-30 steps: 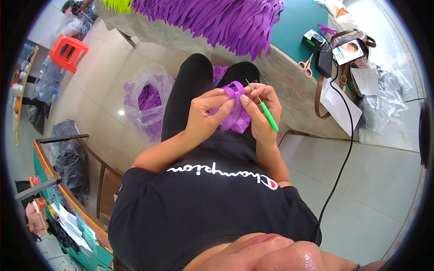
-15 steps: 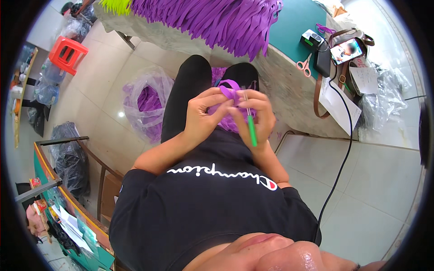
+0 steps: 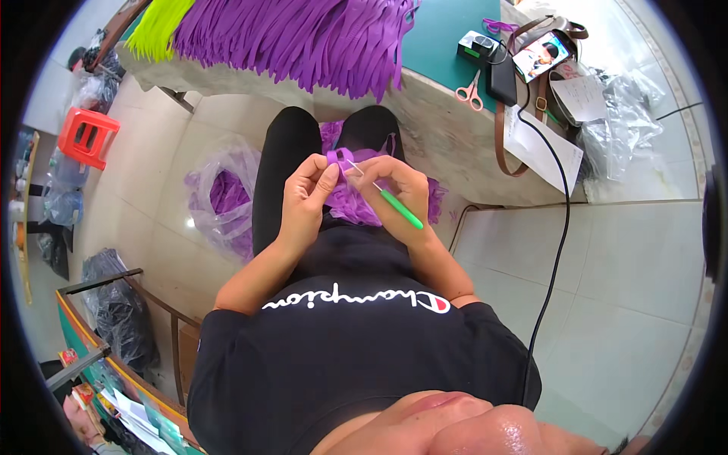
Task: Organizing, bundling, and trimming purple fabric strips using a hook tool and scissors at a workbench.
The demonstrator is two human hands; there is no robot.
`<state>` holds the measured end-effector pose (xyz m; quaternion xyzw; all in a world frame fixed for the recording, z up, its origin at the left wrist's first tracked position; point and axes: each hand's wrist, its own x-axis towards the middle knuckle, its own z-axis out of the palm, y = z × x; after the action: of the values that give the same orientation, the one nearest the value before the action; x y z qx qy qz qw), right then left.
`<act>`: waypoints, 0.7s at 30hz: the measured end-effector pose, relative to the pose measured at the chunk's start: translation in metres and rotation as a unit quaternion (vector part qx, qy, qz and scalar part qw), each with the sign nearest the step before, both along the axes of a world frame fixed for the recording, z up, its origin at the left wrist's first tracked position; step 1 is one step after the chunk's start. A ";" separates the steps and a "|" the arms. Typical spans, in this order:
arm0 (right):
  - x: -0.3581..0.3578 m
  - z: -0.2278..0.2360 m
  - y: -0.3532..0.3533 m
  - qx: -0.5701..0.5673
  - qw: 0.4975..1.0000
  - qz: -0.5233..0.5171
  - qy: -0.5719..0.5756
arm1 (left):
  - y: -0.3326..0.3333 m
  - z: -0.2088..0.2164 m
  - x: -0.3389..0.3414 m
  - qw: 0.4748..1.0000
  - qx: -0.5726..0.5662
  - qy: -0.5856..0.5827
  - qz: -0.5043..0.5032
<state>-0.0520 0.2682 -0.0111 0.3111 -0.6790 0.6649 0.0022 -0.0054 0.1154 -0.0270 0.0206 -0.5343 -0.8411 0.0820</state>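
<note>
Over my lap, my left hand pinches a looped purple strip between thumb and fingers. My right hand is closed on a slim tool with a green handle and a thin metal shaft. The shaft points up and left, its end at or beside the purple loop; whether it passes through the loop I cannot tell. Below the hands, more purple strips lie heaped in my lap, partly hidden by my wrists.
Rows of purple strips and lime-green strips hang over the table edge ahead. At right lie pink-handled scissors, a phone and a black cable. A clear bag of purple strips stands left of my legs, near a red stool.
My right hand has turned, tilting the green-handled tool so its shaft meets the strip at a slant. Both hands appear slightly lower and further left as the whole view has shifted.
</note>
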 end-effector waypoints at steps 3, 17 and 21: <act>-0.006 -0.001 0.005 -0.025 0.999 -0.031 -0.014 | -0.001 0.006 0.000 1.000 -0.021 0.004 0.000; 0.005 0.008 0.000 -0.127 0.987 -0.019 -0.095 | -0.004 0.028 0.006 0.999 0.028 -0.020 -0.040; 0.004 0.008 -0.005 -0.133 0.988 -0.024 -0.081 | -0.006 0.027 0.007 0.999 0.022 -0.011 -0.035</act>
<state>-0.0476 0.2630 -0.0032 0.2370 -0.5901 0.7717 0.0044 0.0020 0.1099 0.0004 0.0126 -0.5166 -0.8549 0.0463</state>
